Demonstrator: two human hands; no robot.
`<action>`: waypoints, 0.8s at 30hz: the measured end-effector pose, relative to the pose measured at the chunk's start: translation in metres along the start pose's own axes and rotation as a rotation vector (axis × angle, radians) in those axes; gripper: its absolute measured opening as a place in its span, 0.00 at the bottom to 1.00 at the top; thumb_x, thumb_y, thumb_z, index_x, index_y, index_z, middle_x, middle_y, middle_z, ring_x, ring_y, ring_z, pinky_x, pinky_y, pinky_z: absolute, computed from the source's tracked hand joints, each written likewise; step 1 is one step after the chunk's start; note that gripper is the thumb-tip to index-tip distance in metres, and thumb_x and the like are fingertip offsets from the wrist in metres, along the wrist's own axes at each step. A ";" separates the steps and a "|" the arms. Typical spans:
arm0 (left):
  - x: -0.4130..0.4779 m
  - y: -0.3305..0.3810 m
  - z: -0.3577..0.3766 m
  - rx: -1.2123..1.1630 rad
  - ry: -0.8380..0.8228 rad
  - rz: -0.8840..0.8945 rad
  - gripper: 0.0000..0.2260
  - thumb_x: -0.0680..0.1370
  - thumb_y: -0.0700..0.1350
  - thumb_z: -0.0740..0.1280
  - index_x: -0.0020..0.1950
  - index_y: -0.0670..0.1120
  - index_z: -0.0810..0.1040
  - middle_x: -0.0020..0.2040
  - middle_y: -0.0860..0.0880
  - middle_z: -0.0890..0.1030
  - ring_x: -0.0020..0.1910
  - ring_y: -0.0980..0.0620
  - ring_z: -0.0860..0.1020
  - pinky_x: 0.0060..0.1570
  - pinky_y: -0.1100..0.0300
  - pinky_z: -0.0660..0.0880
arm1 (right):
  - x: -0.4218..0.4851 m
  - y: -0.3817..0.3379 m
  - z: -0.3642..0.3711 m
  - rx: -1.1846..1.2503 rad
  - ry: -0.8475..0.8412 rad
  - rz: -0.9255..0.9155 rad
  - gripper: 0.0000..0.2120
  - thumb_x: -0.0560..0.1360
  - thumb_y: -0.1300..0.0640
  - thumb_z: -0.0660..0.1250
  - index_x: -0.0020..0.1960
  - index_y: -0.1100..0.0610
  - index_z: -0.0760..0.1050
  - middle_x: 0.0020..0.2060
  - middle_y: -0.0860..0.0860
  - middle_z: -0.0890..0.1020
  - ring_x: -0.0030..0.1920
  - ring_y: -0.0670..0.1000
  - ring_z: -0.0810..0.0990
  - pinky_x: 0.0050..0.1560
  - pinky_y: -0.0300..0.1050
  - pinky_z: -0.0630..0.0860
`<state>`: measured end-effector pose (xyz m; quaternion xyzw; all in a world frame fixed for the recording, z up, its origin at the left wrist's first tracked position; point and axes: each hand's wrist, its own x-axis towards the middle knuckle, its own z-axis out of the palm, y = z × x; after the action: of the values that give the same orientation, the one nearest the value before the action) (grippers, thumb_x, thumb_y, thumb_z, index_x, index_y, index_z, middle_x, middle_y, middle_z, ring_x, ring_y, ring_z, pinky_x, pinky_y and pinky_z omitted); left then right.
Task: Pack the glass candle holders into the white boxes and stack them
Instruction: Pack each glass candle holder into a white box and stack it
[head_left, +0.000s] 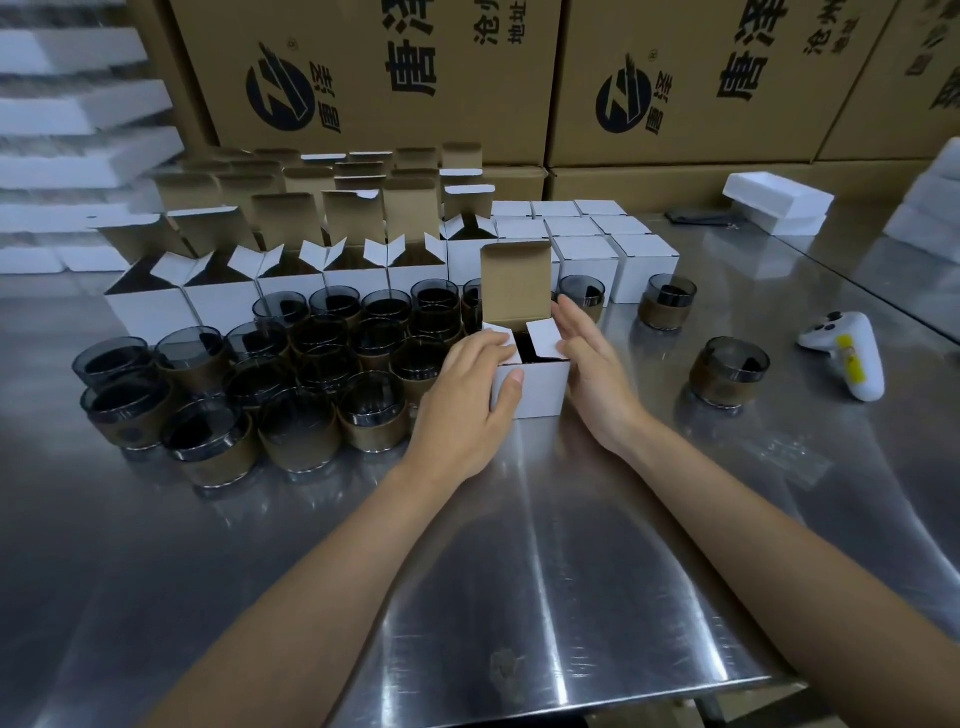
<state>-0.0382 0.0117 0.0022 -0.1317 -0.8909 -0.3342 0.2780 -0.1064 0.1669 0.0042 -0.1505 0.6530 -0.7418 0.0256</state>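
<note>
Hands at white box (537, 397): left hand (467, 400) curled round it, right hand (597, 374) flat alongside.

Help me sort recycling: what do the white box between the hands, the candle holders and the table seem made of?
White box: thin cardboard, matte white outside, raw brown inside its raised lid flap. Candle holders: glossy smoke-tinted glass, see-through at the rim; the brown lower band may be cork or paper. Table: brushed metal, probably stainless steel, given streaky reflections.
</note>
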 end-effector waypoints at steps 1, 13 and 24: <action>0.000 0.000 0.000 -0.011 0.004 -0.007 0.18 0.81 0.50 0.56 0.65 0.43 0.76 0.67 0.52 0.72 0.69 0.57 0.66 0.61 0.64 0.66 | 0.000 -0.001 0.001 0.018 -0.006 -0.003 0.25 0.73 0.62 0.59 0.68 0.45 0.68 0.61 0.37 0.76 0.66 0.41 0.73 0.70 0.46 0.66; -0.005 0.013 -0.002 -0.278 0.242 -0.140 0.12 0.81 0.42 0.55 0.57 0.36 0.72 0.60 0.43 0.71 0.56 0.56 0.71 0.57 0.71 0.66 | -0.001 0.000 -0.008 -0.174 -0.048 -0.148 0.16 0.77 0.56 0.52 0.55 0.50 0.78 0.63 0.47 0.77 0.63 0.43 0.76 0.58 0.35 0.72; -0.006 0.006 0.001 -0.206 0.099 -0.121 0.15 0.83 0.41 0.57 0.69 0.38 0.68 0.71 0.44 0.66 0.70 0.52 0.66 0.69 0.65 0.61 | -0.010 0.003 -0.006 -0.497 -0.173 -0.287 0.18 0.78 0.51 0.60 0.67 0.53 0.69 0.70 0.50 0.67 0.71 0.43 0.65 0.64 0.30 0.65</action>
<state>-0.0313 0.0162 0.0016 -0.0891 -0.8432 -0.4463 0.2861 -0.0989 0.1740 -0.0012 -0.3056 0.7821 -0.5396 -0.0614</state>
